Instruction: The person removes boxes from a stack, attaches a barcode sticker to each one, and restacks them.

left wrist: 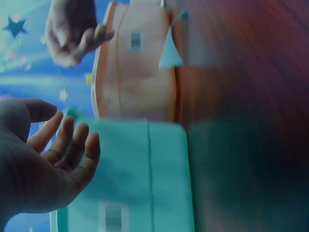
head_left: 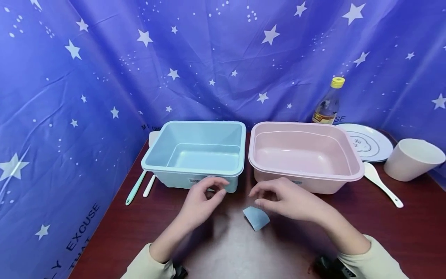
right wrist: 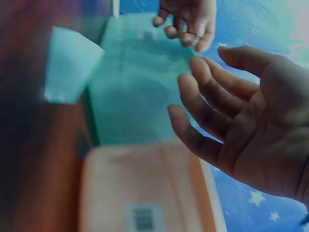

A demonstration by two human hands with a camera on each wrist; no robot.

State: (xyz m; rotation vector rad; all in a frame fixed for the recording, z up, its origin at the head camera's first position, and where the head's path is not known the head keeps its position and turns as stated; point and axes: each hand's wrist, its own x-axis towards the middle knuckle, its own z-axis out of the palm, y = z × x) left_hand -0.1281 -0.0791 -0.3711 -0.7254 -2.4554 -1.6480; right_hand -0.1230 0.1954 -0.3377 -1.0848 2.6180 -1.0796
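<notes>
My left hand [head_left: 205, 197] is in front of the light blue plastic basin [head_left: 198, 171], its fingers loosely curled with nothing between them. The right hand [head_left: 290, 197], also loosely curled and holding nothing, is in front of the pink plastic basin [head_left: 306, 175]. Between and just below the hands is a small light blue piece of thin sheet [head_left: 257, 219], like folded paper or cloth. In the right wrist view that light blue sheet [right wrist: 72, 65] is apart from the fingers. Bare spread fingertips of the left hand [left wrist: 53, 159] show in the left wrist view.
Left of the blue basin lie a green handle [head_left: 136, 188] and a white handle [head_left: 149, 186]. To the right are a yellow-capped bottle [head_left: 327, 104], white plates [head_left: 378, 149], a white spoon [head_left: 383, 186] and a white cup [head_left: 405, 161]. A starry blue curtain [head_left: 223, 58] hangs behind the table.
</notes>
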